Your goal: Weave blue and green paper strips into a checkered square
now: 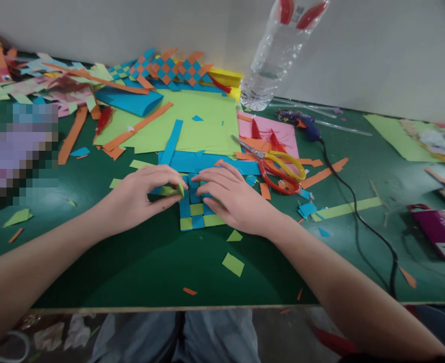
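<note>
On the green table lies a partly woven mat of blue and light green paper strips (pixel 197 221), just in front of me. My left hand (pixel 142 194) pinches a light green paper strip (pixel 180 188) between thumb and fingers at the mat's left side. Resting over the right part of the weave, my right hand (pixel 230 196) has its fingers stretched out and slightly bent; it covers some of the strips. Behind both hands lies a wide blue paper piece (pixel 207 162).
Scissors (pixel 278 164) with red and yellow handles lie to the right, near a glue gun (pixel 305 126) and its black cord. A plastic bottle (pixel 275 60) stands behind. Light green sheets (pixel 195 116), woven paper fish (pixel 165 68), a purple device (pixel 439 229) and paper scraps surround the work.
</note>
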A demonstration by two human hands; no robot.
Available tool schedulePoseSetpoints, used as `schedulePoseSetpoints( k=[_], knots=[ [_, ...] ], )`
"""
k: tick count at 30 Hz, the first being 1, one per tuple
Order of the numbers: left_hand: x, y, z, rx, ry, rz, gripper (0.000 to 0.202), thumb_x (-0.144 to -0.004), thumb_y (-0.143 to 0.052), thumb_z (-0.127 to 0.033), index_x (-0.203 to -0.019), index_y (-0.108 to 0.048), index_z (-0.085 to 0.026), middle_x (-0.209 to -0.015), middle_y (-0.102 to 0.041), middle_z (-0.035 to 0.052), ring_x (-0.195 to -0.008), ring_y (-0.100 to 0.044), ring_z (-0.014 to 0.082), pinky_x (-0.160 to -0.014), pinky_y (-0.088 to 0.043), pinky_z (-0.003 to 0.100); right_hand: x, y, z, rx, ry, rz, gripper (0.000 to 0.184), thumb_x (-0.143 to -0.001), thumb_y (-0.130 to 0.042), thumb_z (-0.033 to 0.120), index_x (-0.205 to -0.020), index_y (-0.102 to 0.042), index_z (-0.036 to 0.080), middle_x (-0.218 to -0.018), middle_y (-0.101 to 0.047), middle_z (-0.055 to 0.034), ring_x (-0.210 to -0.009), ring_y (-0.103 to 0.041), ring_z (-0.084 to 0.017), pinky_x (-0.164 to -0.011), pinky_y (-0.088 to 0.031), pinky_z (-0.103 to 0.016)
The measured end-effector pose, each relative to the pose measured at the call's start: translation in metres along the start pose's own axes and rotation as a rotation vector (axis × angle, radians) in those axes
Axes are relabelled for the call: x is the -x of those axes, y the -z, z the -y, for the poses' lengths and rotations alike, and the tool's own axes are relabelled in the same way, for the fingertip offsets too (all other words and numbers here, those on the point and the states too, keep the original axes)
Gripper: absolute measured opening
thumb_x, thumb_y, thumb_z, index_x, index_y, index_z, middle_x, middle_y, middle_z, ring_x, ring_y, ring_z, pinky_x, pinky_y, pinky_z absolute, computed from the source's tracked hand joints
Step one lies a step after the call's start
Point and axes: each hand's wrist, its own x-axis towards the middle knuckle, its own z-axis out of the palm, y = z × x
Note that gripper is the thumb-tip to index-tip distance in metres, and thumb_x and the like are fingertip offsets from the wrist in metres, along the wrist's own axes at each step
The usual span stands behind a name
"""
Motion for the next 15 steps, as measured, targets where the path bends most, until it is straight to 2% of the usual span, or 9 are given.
schedulePoseSetpoints(
  k=[4,8,12,15],
  knots=[
    [0.001,-0.0026,0.0017,0.011,0.009,-0.003,0.023,-0.101,-0.054,-0.045,-0.099,-0.069,-0.027,-0.107,-0.076,0.0052,-0.099,-0.072,0.0236,-0.088,-0.059,0.037,0.0004,-0.0014,0.0003,0.041,-0.023,0.04,0.021,-0.106,-0.05,0.028,-0.107,-0.07,0.02,-0.147,-0.065,-0.015,-0.145,-0.054,-0.031,-0.128,-0.027,-0.067],
    [0.0029,-0.0031,0.0051,0.001,0.015,-0.012,0.026,-0.102,-0.054,-0.048,-0.104,-0.068,-0.026,-0.108,-0.076,0.0054,-0.101,-0.072,0.0238,-0.09,-0.059,0.038,0.0007,-0.0009,0.0009,0.069,-0.035,0.076,0.023,-0.107,-0.049,0.033,-0.108,-0.068,0.02,-0.153,-0.06,-0.0159,-0.148,-0.052,-0.031,-0.128,-0.027,-0.067],
    [0.0028,-0.0017,0.0042,-0.017,0.014,0.025,0.029,-0.102,-0.056,-0.052,-0.105,-0.067,-0.025,-0.107,-0.076,0.0055,-0.101,-0.072,0.0234,-0.089,-0.057,0.036,0.0014,-0.0018,-0.002,0.054,-0.081,0.028,0.023,-0.107,-0.047,0.029,-0.118,-0.064,0.019,-0.15,-0.063,-0.0178,-0.141,-0.058,-0.031,-0.126,-0.03,-0.067],
    [0.0026,-0.0035,0.0017,-0.042,0.03,-0.001,0.035,-0.1,-0.056,-0.059,-0.104,-0.067,-0.027,-0.104,-0.075,0.0036,-0.095,-0.072,0.023,-0.091,-0.055,0.037,0.0018,-0.0033,-0.0054,0.088,-0.133,-0.031,0.024,-0.105,-0.047,0.025,-0.123,-0.062,0.018,-0.142,-0.068,-0.0168,-0.132,-0.064,-0.031,-0.123,-0.037,-0.063]
  ],
)
